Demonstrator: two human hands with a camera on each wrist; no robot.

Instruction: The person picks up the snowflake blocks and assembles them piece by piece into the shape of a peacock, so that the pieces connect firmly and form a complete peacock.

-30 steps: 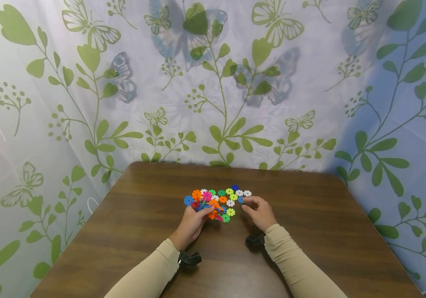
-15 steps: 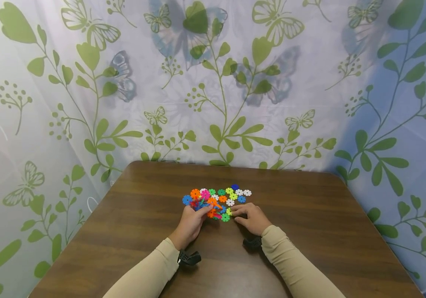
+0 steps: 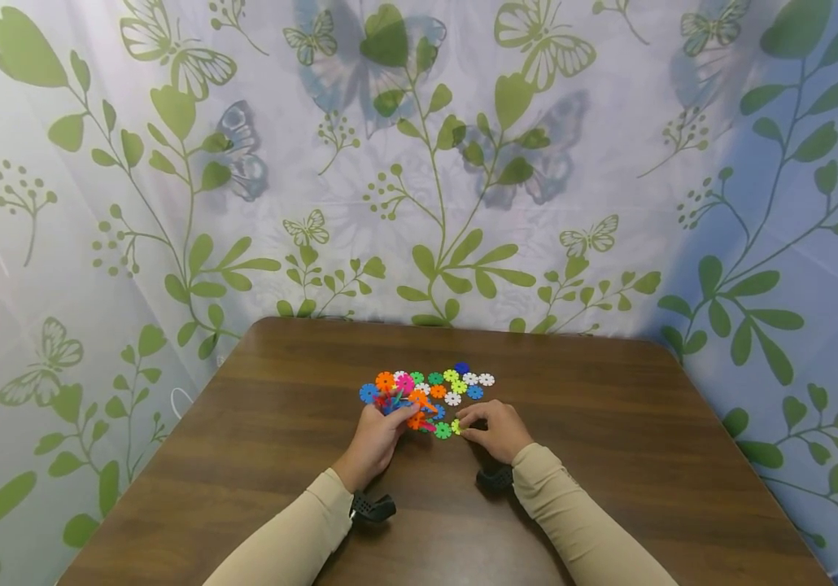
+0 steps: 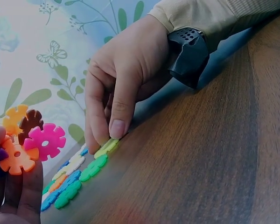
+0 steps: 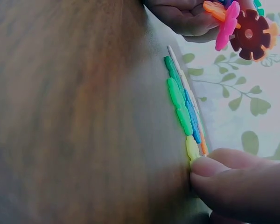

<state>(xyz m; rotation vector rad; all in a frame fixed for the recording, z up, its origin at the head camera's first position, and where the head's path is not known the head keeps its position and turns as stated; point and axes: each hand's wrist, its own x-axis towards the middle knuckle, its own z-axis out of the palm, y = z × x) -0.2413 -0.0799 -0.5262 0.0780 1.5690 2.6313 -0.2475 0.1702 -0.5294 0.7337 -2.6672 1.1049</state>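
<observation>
My left hand point(image 3: 375, 439) holds a cluster of interlocked flower-shaped plastic discs point(image 3: 404, 383) off the table; orange, pink, blue and red show. A brown disc point(image 5: 250, 36) and a pink disc point(image 4: 45, 142) of that cluster stand out in the wrist views. With thumb and fingertips, my right hand point(image 3: 501, 431) pinches a yellow-green notched disc point(image 4: 106, 148) at the tabletop. Its neighbour is a bright green disc point(image 3: 443, 430), lying flat to its left. Part of the yellow-green disc is hidden behind the fingers in the head view.
Several loose discs lie flat beyond the hands, among them white point(image 3: 487, 380), dark blue point(image 3: 461, 368) and orange point(image 3: 438, 392) ones. The brown wooden table point(image 3: 595, 391) backs onto a leaf-and-butterfly curtain point(image 3: 426, 203). A black device point(image 3: 373, 509) sits at each wrist.
My right hand has gone from beside the blue disc at the right, down and left to the yellow-green disc. That disc has shifted slightly toward me. The left hand stays nearly still.
</observation>
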